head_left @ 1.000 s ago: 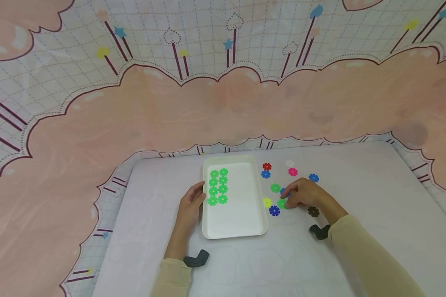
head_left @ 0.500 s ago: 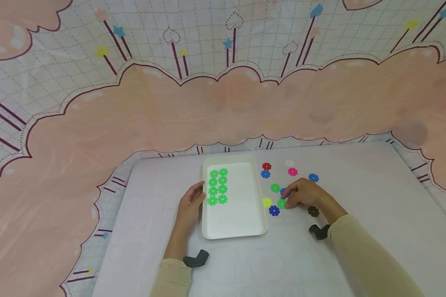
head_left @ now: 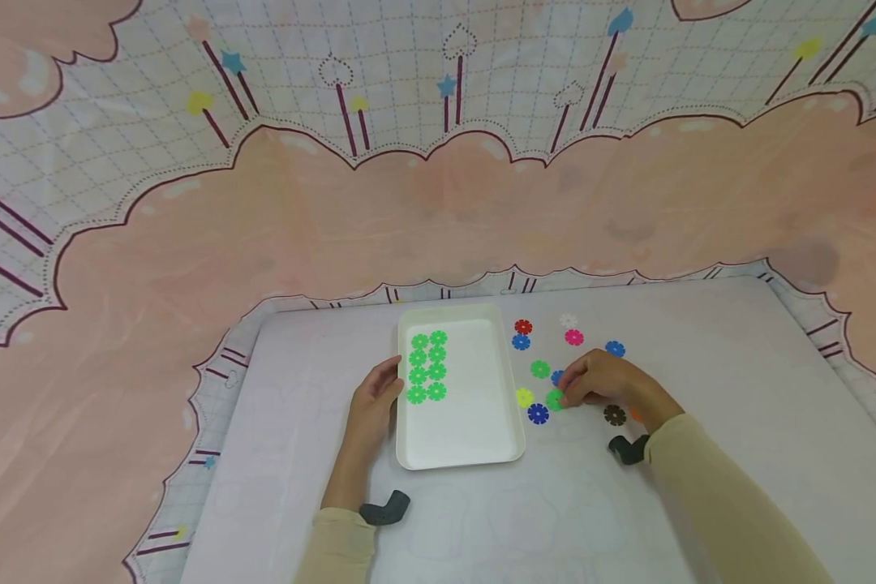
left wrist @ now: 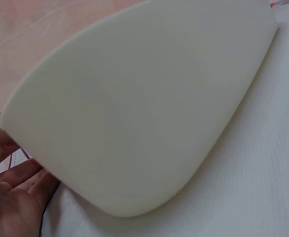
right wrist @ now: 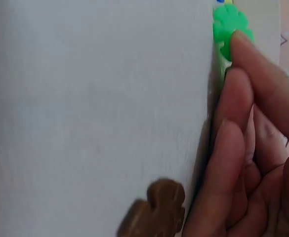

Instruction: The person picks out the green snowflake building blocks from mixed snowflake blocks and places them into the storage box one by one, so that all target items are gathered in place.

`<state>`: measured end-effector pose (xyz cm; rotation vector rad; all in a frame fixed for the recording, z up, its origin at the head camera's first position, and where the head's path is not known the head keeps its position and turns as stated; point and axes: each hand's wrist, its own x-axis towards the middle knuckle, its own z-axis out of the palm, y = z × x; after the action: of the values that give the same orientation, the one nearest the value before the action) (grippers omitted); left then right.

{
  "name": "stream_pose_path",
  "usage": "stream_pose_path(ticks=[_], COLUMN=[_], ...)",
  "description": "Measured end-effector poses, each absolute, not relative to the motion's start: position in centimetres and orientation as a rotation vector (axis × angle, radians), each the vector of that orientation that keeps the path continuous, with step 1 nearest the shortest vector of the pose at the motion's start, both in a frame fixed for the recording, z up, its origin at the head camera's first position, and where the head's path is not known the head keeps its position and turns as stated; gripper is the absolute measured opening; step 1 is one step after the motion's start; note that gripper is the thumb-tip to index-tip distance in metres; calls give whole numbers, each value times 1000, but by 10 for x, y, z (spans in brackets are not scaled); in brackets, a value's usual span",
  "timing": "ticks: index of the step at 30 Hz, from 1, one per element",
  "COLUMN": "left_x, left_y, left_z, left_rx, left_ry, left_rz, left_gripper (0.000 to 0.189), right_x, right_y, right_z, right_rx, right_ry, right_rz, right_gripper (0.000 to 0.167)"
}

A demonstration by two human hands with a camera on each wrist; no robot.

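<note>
A white rectangular tray (head_left: 474, 405) holds several green snowflake discs (head_left: 436, 371) in two columns along its left side. My left hand (head_left: 372, 397) lies along the tray's left edge, with thumb and fingertips against the outer wall; the left wrist view shows this wall (left wrist: 134, 108) close up. Right of the tray, my right hand (head_left: 602, 377) pinches the edge of a green snowflake disc (right wrist: 228, 24) between thumb and finger. The fingers partly hide a blue disc (head_left: 557, 378) just behind it. Another green disc (head_left: 540, 369) lies beside them.
Loose snowflake discs lie around the right hand: red (head_left: 523, 327), pink (head_left: 573, 337), white (head_left: 568, 321), yellow (head_left: 525, 397), dark blue (head_left: 538, 414) and brown (head_left: 615, 415). An orange one (head_left: 636, 415) shows partly under the right wrist. White cloth (head_left: 292, 389) covers the table.
My right fingers have drawn together at the edge of the green disc, and the right wrist has shifted slightly, exposing part of an orange disc. The left hand and tray stay put.
</note>
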<state>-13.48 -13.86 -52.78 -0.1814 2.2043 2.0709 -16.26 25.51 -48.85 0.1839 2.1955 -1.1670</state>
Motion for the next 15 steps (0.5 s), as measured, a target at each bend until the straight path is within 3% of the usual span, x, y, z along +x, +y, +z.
stream_pose_path(ticks=[15], left_x=[-133], left_y=[-137], left_z=[-526], left_rx=[-174], left_ry=[2218], left_rz=[2082], left_gripper=[39], right_x=[-172], right_y=[267], right_z=[-488], right_rx=[176], right_ry=[2043], right_rz=[-1225], right_gripper=[25])
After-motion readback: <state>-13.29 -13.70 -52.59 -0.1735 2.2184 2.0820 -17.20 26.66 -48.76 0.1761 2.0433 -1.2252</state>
